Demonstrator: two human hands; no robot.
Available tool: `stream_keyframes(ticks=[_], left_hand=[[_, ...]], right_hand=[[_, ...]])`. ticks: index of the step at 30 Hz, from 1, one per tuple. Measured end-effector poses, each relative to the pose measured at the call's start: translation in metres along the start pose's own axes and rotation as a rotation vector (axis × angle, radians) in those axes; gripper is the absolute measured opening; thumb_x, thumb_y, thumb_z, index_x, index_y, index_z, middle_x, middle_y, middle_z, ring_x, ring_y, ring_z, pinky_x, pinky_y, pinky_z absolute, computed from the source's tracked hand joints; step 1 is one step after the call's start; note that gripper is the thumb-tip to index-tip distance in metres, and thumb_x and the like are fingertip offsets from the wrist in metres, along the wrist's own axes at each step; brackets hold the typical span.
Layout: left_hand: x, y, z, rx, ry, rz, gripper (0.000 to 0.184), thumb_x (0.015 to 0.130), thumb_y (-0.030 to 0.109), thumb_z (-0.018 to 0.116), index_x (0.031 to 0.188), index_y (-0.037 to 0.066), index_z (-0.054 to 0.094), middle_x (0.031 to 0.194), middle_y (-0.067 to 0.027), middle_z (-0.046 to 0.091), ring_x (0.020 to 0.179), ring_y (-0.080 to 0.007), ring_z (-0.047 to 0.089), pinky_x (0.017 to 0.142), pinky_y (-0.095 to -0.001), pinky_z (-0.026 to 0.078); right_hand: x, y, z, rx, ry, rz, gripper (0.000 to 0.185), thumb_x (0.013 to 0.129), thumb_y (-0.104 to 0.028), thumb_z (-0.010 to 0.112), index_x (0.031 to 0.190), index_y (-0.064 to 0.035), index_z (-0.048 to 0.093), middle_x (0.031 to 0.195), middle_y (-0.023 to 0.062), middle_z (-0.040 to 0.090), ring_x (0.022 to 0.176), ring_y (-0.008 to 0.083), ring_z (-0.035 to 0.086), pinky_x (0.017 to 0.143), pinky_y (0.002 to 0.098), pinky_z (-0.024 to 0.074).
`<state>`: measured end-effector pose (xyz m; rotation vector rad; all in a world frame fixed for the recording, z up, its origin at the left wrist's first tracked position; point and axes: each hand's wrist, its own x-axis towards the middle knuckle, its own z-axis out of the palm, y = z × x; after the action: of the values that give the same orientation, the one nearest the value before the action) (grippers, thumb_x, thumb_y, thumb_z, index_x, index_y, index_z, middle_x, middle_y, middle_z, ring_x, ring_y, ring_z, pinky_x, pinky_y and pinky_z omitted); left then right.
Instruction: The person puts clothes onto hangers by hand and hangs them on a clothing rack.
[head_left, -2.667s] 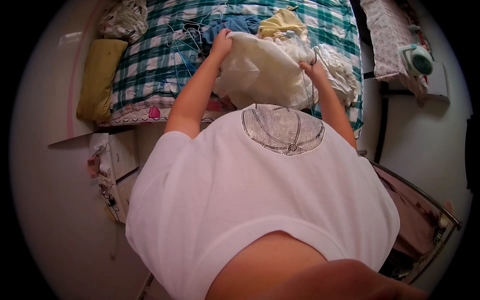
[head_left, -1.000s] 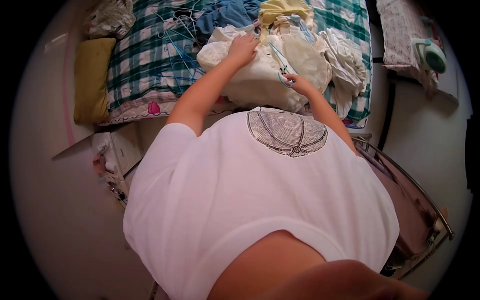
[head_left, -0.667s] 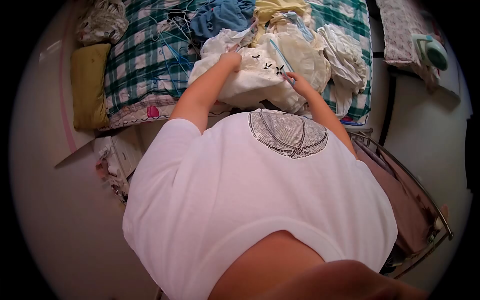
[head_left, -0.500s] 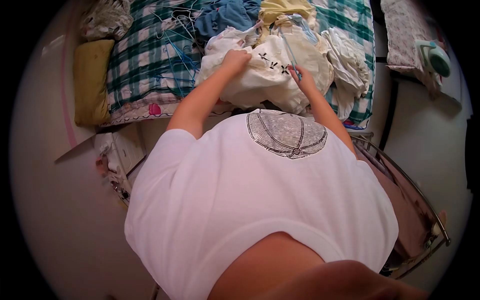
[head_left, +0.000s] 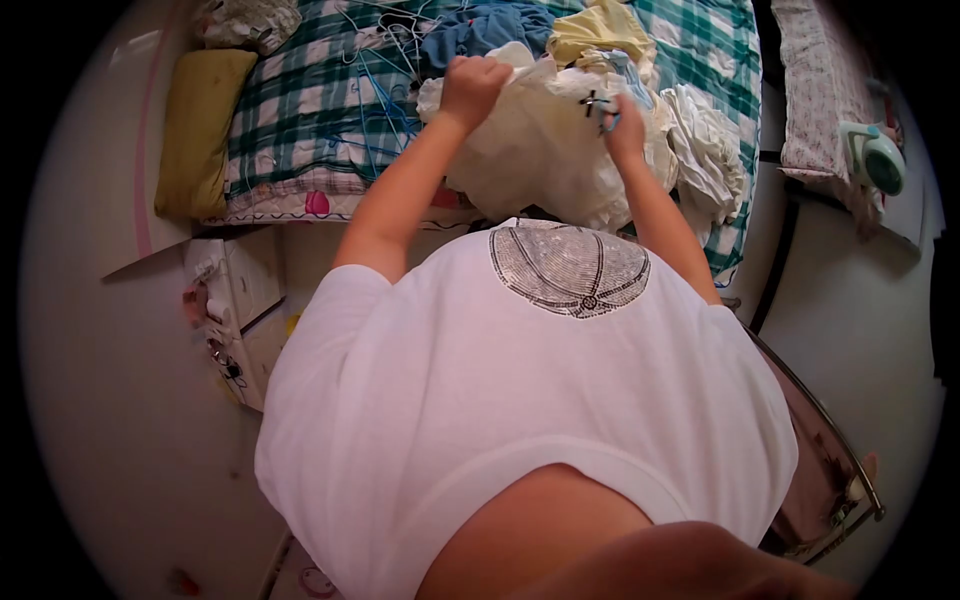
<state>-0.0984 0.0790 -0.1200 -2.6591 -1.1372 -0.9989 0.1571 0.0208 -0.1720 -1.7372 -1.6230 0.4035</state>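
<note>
A cream-white garment (head_left: 535, 150) with small black bow marks hangs bunched in front of me at the bed's near edge. My left hand (head_left: 474, 92) is closed in a fist on its upper left part. On the right, my right hand (head_left: 626, 128) is curled around a thin blue clothes hanger (head_left: 608, 118), mostly hidden by the fingers and cloth and slightly blurred. One black bow (head_left: 592, 102) shows just left of those fingers.
Blue cloth (head_left: 485, 35), yellow cloth (head_left: 600, 30) and a crumpled white garment (head_left: 708, 150) lie on the checked bedspread (head_left: 290, 110). Several blue hangers (head_left: 375, 110) are at left, beside an olive cushion (head_left: 203, 135). A green-white fan-like object (head_left: 877, 160) stands far right.
My left hand has risen and moved away from me, lifting the garment's upper edge. My right hand has moved slightly up and right with the hanger. Most of the black bows have gone from sight.
</note>
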Motion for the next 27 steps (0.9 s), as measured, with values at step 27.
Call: stream_keyframes(ticks=[27], left_hand=[[-0.089, -0.011, 0.076, -0.14, -0.677, -1.016, 0.031, 0.068, 0.035, 0.059, 0.086, 0.01, 0.064, 0.078, -0.0128, 0.06, 0.077, -0.0284, 0.059, 0.068, -0.0376, 0.045]], right_hand=[[-0.074, 0.046, 0.012, 0.248, -0.375, 0.208, 0.02, 0.083, -0.02, 0.051, 0.089, -0.0023, 0.057, 0.081, 0.0148, 0.061, 0.076, 0.0287, 0.058, 0.066, 0.034, 0.0441]])
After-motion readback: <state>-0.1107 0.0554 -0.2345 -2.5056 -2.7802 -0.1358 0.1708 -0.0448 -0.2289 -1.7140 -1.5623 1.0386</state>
